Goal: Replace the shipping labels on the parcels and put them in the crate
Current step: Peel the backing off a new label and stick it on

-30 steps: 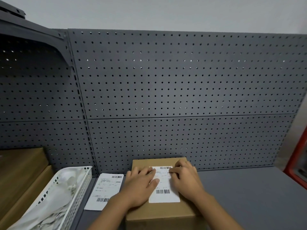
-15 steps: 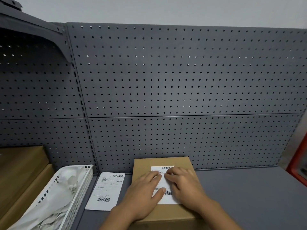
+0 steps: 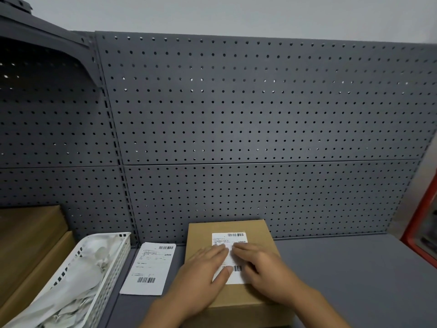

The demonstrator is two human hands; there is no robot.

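A brown cardboard parcel [image 3: 255,227] lies on the grey shelf in front of me. A white shipping label [image 3: 228,240] with barcodes is on its top face. My left hand [image 3: 201,273] lies flat on the parcel, fingers straight, its thumb pressing the label's lower left part. My right hand [image 3: 262,266] lies flat beside it, fingertips pressing the middle of the label. The two hands nearly touch at the fingertips and hide much of the label. A second white label sheet [image 3: 149,268] lies loose on the shelf to the left of the parcel.
A white perforated basket [image 3: 111,271] holding crumpled white backing paper stands at the lower left. Brown cardboard boxes [image 3: 26,242] are stacked at the far left. A grey pegboard wall [image 3: 236,129] rises behind. A red crate edge [image 3: 423,223] shows at the far right.
Both hands have slid down the label toward me, pressing it flat, so the label's top barcode now shows. The parcel and the loose label have not moved.
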